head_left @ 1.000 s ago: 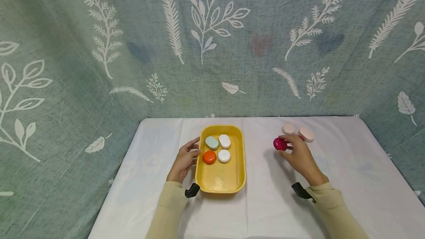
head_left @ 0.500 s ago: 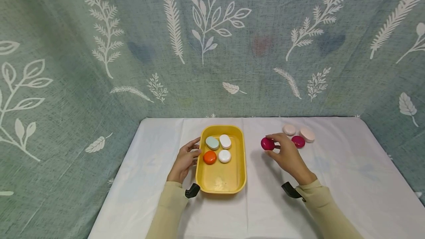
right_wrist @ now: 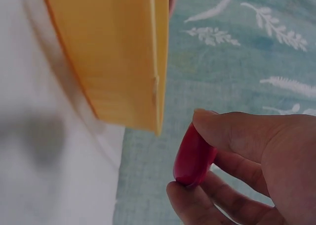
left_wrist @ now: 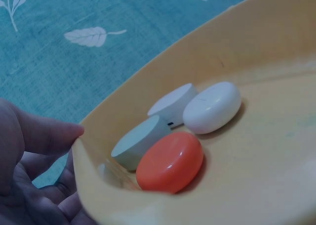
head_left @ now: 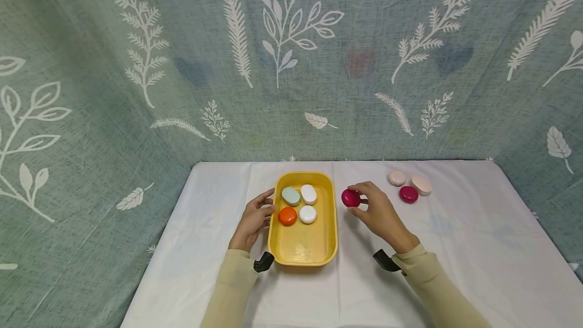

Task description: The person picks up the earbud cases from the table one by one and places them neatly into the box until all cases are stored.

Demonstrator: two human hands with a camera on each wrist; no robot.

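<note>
A crimson oval soap bar (head_left: 350, 198) is pinched between the thumb and fingers of my right hand (head_left: 381, 214), just right of the yellow tray (head_left: 302, 253). In the right wrist view the red soap bar (right_wrist: 193, 156) hangs on edge beside the tray's outer wall (right_wrist: 113, 62). My left hand (head_left: 252, 218) touches the tray's left side, with a fingertip at the rim and the other fingers outside the wall. In the tray lie a pale green soap bar (head_left: 290, 196), an orange one (head_left: 287, 216) and two white ones, one oval (head_left: 308, 194) and one rounder (head_left: 307, 214).
At the back right of the white cloth (head_left: 364, 287) lie a second crimson soap bar (head_left: 408, 195), a small pale pink one (head_left: 396, 177) and a larger pale pink one (head_left: 421, 185). A green leaf-patterned curtain (head_left: 291, 105) stands behind and at both sides.
My right hand has moved left with the crimson soap bar, from near the pink bars to beside the tray, uncovering the second crimson bar. The left hand and tray have stayed put.
</note>
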